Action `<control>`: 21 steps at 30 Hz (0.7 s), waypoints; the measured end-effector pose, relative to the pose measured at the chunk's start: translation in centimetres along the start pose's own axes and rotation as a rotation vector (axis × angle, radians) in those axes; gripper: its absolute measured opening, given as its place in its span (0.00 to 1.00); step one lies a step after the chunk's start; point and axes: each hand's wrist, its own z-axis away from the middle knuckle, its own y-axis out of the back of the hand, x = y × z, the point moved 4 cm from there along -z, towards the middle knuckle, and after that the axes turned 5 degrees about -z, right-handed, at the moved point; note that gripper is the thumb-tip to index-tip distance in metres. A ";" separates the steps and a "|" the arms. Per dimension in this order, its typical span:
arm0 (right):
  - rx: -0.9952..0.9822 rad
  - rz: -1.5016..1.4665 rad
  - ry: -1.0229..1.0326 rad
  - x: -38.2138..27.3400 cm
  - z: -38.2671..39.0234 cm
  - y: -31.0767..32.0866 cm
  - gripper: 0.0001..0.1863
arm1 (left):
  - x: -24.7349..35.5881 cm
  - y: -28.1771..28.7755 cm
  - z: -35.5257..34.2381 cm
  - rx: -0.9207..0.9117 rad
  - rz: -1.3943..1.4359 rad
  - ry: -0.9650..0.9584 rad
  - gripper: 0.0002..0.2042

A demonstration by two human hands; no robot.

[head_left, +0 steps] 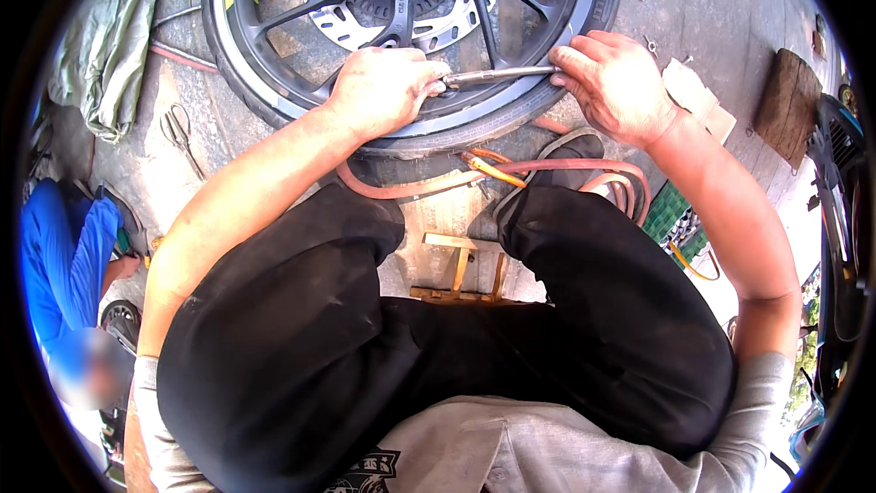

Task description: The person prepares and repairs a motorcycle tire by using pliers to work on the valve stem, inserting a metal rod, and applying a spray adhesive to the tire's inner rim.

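Here we have it: our left hand (385, 89) and right hand (610, 87) pinch opposite ends of a slim metal rod (502, 75) at one o'clock, seemingly to steady it above the near edge of the wheel (401, 11), lying face-up at twelve, likely for easy reach.

The left grip (388, 91) and the right grip (620, 87) are covering the ends of the slim silver metal rod (502, 75). The far edge is cutting off the large black spoked wheel (400, 14). Loose black trousers (265, 338) are hiding part of the pale wooden frame (461, 269). At left, a blur is masking part of a person in blue clothing (64, 256); the right rim is cropping a dark, glossy machine (835, 246).
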 end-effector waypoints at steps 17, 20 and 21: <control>-0.107 0.046 -0.098 -0.6 -0.5 0.5 0.10 | 0.0 0.0 -0.2 -0.004 -0.063 0.038 0.11; -0.287 -0.118 -0.291 -0.7 -1.4 0.8 0.17 | -0.1 -0.4 0.0 -0.005 -0.070 0.042 0.10; -0.358 -0.166 -0.363 -0.6 -1.5 0.9 0.18 | 0.0 -0.5 -0.2 -0.004 -0.064 0.033 0.10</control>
